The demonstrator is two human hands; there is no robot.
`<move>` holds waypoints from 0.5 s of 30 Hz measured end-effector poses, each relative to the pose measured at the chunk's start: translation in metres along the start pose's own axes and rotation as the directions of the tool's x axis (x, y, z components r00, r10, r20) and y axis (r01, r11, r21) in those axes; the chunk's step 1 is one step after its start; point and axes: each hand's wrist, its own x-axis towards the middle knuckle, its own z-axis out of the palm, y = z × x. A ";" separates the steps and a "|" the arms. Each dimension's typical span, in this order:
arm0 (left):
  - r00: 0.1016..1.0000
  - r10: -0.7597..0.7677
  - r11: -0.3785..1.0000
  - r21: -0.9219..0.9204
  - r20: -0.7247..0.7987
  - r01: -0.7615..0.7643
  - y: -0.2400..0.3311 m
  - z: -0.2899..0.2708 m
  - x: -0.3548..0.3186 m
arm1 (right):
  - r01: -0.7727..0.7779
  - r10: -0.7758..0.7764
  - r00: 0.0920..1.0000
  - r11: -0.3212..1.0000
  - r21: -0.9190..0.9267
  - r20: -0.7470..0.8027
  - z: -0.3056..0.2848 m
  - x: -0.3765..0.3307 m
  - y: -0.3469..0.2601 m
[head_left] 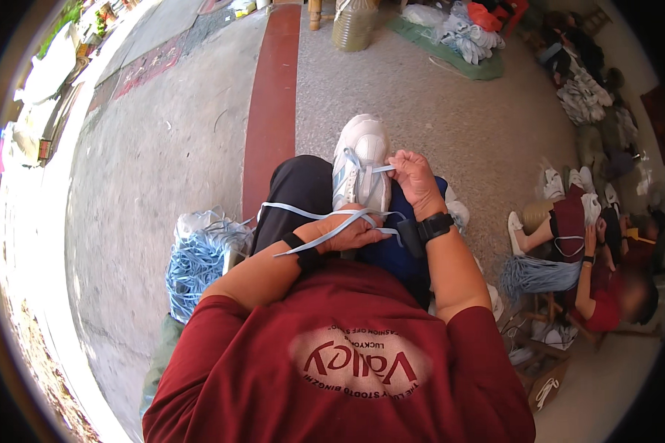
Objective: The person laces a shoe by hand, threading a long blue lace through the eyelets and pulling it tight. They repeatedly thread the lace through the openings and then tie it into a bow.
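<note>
Right hand (412,177) pinches lace (383,168) — white shoe (365,134) just left.

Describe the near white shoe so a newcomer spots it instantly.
Follow the red floor stripe down to the wearer's dark left knee. Right of that knee sits a white shoe, toe toward the top. Unlike the shoes at far right, its pale blue lace is pinched in the wearer's right hand.
</note>
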 end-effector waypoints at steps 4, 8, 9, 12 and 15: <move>1.000 -0.027 1.000 0.010 0.005 0.026 0.000 0.000 0.000 | 0.031 0.040 0.987 0.902 0.431 -0.154 0.002 0.000 0.007; 0.999 -0.049 0.999 0.010 -0.005 0.049 0.003 -0.001 -0.001 | 0.040 0.074 0.975 0.868 0.496 -0.208 0.004 -0.001 0.008; 0.999 -0.044 0.999 -0.003 -0.008 0.044 0.003 0.000 -0.001 | 0.031 0.100 0.966 0.873 0.487 -0.240 0.004 0.000 0.006; 0.999 -0.025 0.999 0.039 -0.032 0.027 0.003 0.001 -0.002 | -0.028 -0.012 0.991 0.956 -0.292 -0.134 0.008 0.004 -0.002; 1.000 -0.004 1.000 0.001 -0.027 0.004 0.006 -0.001 -0.001 | 0.133 -0.234 0.963 0.844 -0.519 -0.133 0.018 0.013 -0.008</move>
